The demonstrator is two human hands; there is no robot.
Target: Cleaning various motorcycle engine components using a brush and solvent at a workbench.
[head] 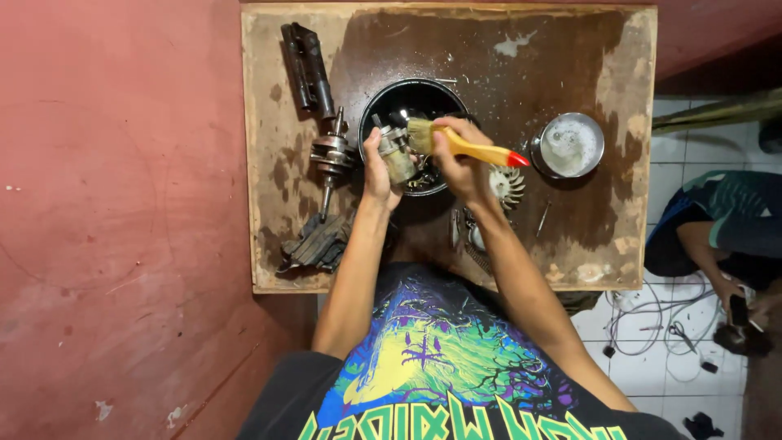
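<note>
My left hand (378, 167) grips a small greasy metal engine part (395, 152) above a black bowl (381, 102). In my right hand (458, 159) is a paintbrush with a yellow handle and red tip (481, 151). Its bristles (419, 135) touch the top of the metal part. Both hands hover over the bowl, which sits in the middle of a stained wooden board (570, 49).
A crankshaft (332, 159), a long dark metal piece (307, 67) and a black rag (314, 244) lie on the board's left. A small metal pot of foamy liquid (568, 145) and a white fan wheel (508, 186) sit right. Another person (717, 232) crouches on the tiled floor at right.
</note>
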